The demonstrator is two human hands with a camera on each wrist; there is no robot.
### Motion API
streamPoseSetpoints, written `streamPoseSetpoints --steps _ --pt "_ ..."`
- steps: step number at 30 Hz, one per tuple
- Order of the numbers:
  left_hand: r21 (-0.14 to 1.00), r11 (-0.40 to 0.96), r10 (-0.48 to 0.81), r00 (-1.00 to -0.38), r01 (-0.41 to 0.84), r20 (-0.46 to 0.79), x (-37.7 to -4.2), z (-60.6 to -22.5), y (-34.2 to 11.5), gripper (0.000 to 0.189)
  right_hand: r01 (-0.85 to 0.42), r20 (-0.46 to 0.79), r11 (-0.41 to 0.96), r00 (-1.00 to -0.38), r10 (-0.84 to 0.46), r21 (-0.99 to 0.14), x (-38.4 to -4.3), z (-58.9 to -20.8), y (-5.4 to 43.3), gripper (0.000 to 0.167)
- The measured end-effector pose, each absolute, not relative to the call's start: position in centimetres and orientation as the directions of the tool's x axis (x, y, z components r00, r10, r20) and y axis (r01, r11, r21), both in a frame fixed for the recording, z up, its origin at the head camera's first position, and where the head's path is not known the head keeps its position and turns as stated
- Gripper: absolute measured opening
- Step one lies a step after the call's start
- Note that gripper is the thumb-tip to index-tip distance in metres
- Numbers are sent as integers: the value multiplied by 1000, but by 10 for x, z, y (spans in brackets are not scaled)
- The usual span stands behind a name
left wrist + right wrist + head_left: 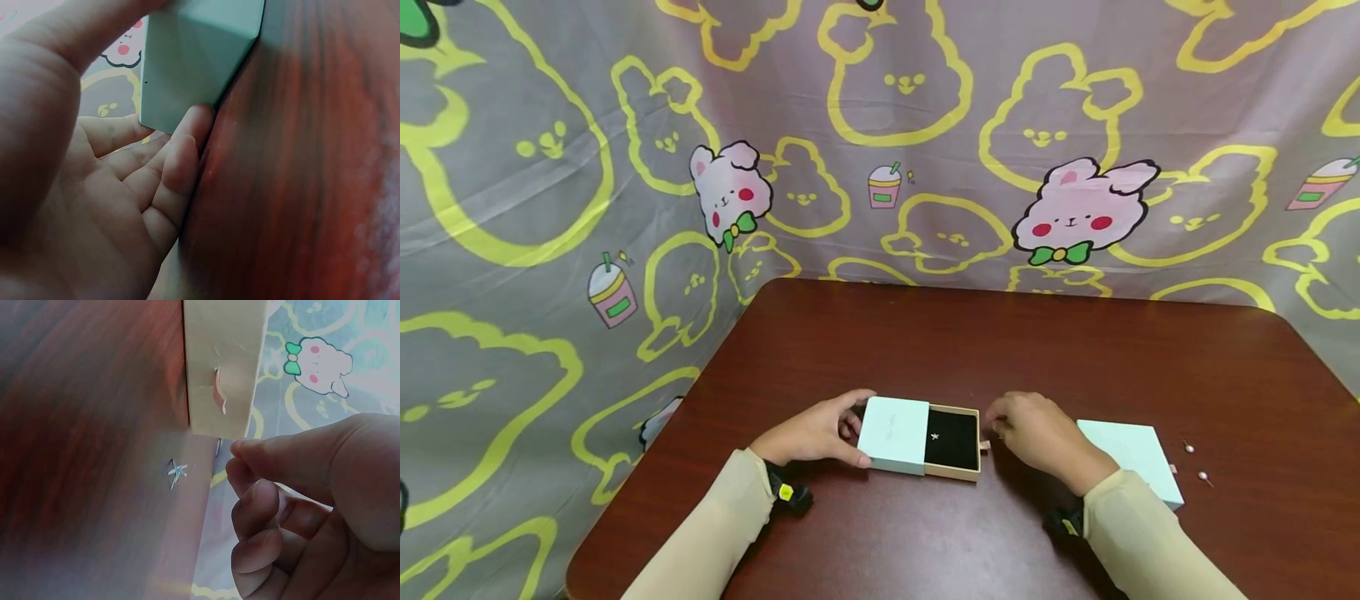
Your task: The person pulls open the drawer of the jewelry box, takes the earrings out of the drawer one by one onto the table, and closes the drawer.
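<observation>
My left hand [820,429] grips the closed end of a pale mint jewelry box [893,432], thumb on the near side and fingers round the far side. From the sleeve sticks a cream drawer [953,476] with a black insert [953,446]; a small star-shaped earring [935,437] sits on it. My right hand [1037,433] is just beyond the drawer's end and its ribbon tab [985,446]. In the right wrist view, its thumb and forefinger tips meet, nothing visible between them. A silver star-shaped earring [177,470] shows against the table near these fingertips.
A second mint box [1131,454] lies partly under my right forearm, a small ribbon tab at its side. To its right are two pearl-headed pieces [1203,476] with thin stems. Patterned cloth [925,100] hangs behind and left of the brown table [1037,350].
</observation>
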State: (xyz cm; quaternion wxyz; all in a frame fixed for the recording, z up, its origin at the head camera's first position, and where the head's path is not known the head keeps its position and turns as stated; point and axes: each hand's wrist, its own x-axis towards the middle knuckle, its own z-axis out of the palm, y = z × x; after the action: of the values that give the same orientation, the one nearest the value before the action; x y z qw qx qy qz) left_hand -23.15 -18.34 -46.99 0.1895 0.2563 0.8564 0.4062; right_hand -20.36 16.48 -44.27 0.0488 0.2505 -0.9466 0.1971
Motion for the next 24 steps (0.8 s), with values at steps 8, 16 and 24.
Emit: streamPoseSetpoints --steps 8,16,24 --pt "790 544 593 -796 282 -124 -231 -469 -183 101 -485 191 803 -874 -446 -347 -201 -442 157 11" --pt "781 547 596 -795 302 -110 -231 -466 -184 101 -496 249 792 -867 -431 -357 -201 -439 151 6" --pt "788 543 595 -795 292 -115 -230 -469 -184 101 -490 210 768 -871 -443 -413 -199 -438 141 6"
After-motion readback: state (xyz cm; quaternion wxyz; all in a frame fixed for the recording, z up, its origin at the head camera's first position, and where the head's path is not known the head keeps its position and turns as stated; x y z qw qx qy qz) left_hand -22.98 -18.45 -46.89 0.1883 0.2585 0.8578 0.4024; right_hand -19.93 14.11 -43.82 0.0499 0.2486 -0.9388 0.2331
